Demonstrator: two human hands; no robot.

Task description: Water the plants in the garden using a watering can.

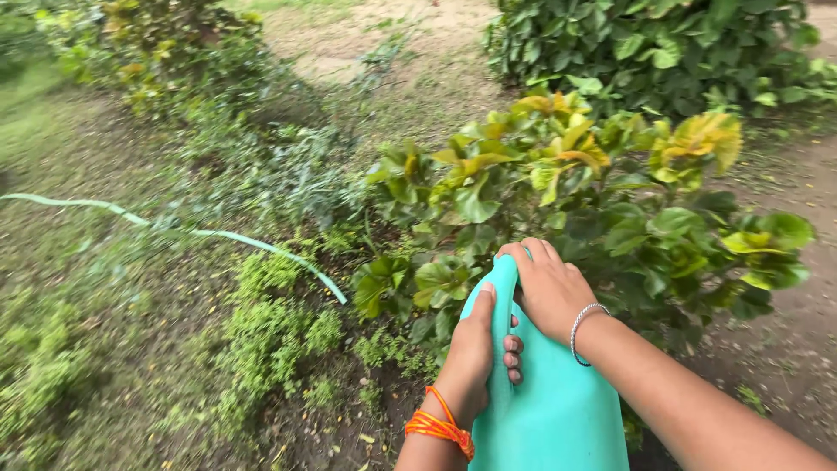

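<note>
Both my hands grip a wide turquoise hose (545, 410) at the lower middle of the head view. My left hand (475, 349), with an orange thread band at the wrist, wraps it from the left, thumb up along its side. My right hand (549, 288), wearing a silver beaded bracelet, presses over its tip. The tip points at a croton shrub (558, 192) with green and yellow leaves. Farther left, the same light green hose (218, 234) curves across the ground.
Low green ground cover (270, 323) grows left of the shrub. A dark green bush (663, 52) stands at the upper right. Bare soil (793, 331) lies at the right, and a sandy patch (384, 35) at the top.
</note>
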